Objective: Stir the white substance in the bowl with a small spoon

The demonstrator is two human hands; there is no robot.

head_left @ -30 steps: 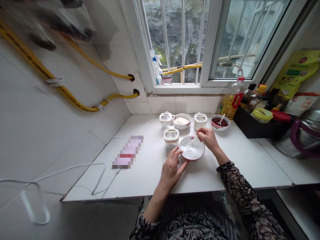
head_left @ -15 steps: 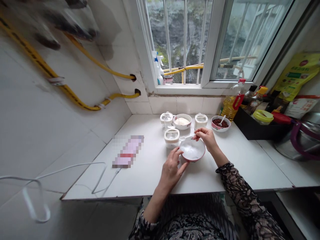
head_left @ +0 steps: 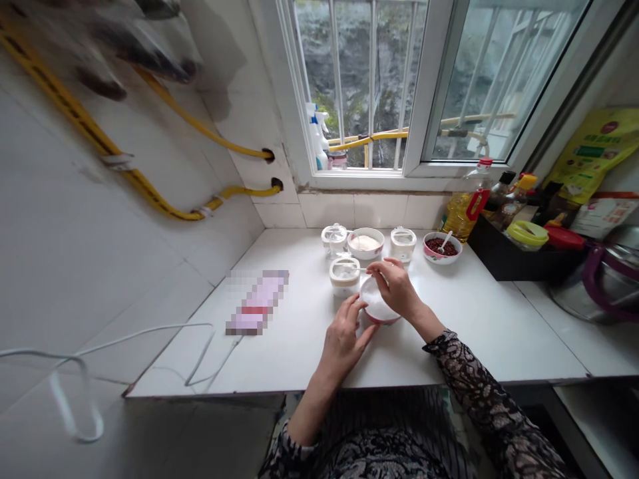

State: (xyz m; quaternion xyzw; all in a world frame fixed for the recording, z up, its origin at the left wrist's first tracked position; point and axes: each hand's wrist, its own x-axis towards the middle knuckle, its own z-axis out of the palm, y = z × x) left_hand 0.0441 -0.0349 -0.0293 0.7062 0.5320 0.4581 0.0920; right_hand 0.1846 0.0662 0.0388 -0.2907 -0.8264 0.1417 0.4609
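My left hand grips the near left side of a white bowl, which has a pink outside and holds white, granular-looking contents. Over the bowl, my right hand pinches the handle of a small white spoon. The spoon's far end points left, over the top of a squat clear jar with a cream rim. That jar stands against the bowl's left side. My right hand hides part of the bowl's far right rim.
Behind are two more jars, a left jar and a right jar, a bowl of white powder and a bowl of dark red beans. An oil bottle and a black box stand right. A blurred-out phone lies left, with a cable.
My right hand has moved left from the bowl's far rim, bringing the spoon over the jar. My left hand stays on the bowl.
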